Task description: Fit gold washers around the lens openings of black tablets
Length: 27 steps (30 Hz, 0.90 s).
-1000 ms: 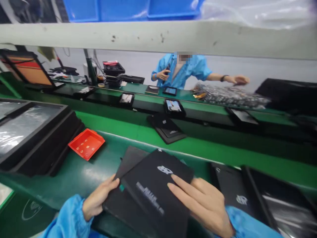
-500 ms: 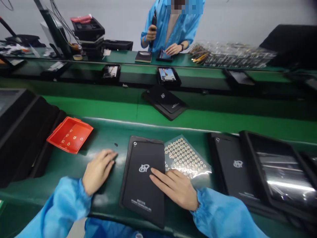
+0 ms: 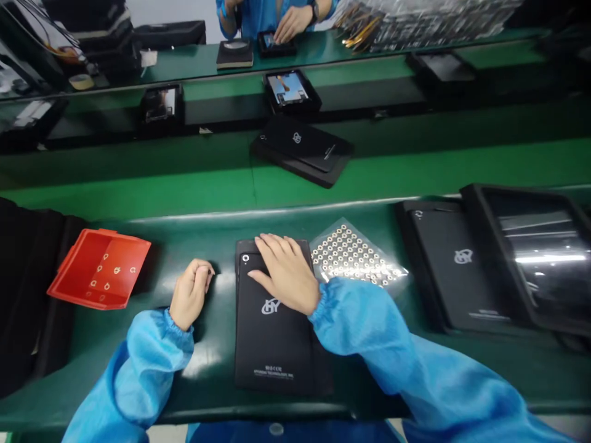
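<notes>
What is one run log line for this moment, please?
left hand: on green bench | right hand: on black tablet | clear ring sheet: beside tablet

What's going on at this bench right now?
A person's right hand lies across the upper end of a black tablet, back side up on the green bench. The left hand rests curled beside it. A clear sheet of small round rings lies to the right, a red plastic tray to the left. Across the line, a co-worker's hand touches another tablet.

tray point(image 3: 99, 269) left of tablet point(image 3: 272, 351), sticker sheet point(image 3: 355, 255) right
</notes>
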### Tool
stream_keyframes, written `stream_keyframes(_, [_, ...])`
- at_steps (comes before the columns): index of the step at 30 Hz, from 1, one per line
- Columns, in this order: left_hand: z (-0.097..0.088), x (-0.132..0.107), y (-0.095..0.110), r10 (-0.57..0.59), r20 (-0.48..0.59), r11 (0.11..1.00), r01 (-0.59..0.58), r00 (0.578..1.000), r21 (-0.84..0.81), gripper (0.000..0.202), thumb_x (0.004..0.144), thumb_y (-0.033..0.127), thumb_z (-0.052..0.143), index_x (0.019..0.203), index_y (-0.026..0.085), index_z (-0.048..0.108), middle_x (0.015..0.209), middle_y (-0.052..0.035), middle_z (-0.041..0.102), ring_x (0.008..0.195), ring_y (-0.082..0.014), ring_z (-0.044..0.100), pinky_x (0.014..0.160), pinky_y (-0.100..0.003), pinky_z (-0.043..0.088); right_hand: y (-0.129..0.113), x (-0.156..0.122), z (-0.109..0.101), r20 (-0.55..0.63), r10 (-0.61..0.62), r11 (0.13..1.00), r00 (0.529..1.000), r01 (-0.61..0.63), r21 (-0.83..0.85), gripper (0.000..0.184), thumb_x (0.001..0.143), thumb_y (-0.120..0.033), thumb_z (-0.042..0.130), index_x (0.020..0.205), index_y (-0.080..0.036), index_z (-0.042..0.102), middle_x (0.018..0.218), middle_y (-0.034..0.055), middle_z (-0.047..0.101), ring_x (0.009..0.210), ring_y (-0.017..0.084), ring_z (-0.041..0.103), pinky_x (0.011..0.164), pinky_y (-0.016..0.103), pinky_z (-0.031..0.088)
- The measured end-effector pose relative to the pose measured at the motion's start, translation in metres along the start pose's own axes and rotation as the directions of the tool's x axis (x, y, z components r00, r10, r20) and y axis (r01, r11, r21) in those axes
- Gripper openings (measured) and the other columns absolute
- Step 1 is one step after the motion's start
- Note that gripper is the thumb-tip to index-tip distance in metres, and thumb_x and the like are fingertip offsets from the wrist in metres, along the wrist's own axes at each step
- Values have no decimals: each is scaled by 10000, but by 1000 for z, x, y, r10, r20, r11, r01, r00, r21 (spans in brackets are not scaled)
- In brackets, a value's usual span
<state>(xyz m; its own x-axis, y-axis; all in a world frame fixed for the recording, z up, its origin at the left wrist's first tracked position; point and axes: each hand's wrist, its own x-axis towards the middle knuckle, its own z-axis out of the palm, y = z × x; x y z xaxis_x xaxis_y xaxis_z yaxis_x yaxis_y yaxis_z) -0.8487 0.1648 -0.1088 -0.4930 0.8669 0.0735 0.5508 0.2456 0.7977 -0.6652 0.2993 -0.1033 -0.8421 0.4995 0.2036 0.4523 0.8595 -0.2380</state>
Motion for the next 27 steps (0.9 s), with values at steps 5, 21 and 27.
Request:
stream_keyframes(5, [-7, -10, 8, -49, 130, 987, 68, 990, -145, 200, 870, 332, 561, 910, 156, 646, 701, 3, 607, 531, -84, 562, 530, -197, 491, -10, -18, 8, 36, -75, 990, 997, 70, 121, 577, 928, -447, 544, 1331, -36, 498, 1344, 178, 530, 1259, 308, 434, 1100, 490, 322])
stream_keyframes(21, [-1, -12, 29, 320, 253, 902, -375, 913, 213, 155, 870, 139, 624, 995, 211, 681, 1152, -70, 631, 1041, -181, 619, 854, -315, 511, -67, -103, 3, 186, -456, 854, 871, 368, 369, 348, 917, -465, 590, 1127, -192, 638, 1303, 49, 570, 1391, 275, 282, 1142, 520, 277])
stream_keyframes(27, [1, -11, 36, 324, 347, 909, -391, 880, 144, 199, 859, 66, 606, 1023, 172, 644, 1126, -55, 681, 1077, -176, 640, 887, -298, 525, -59, -103, 1, 146, -476, 825, 867, 383, 416, 322, 927, -428, 581, 1126, -181, 637, 1286, 49, 562, 1388, 281, 267, 1157, 487, 250])
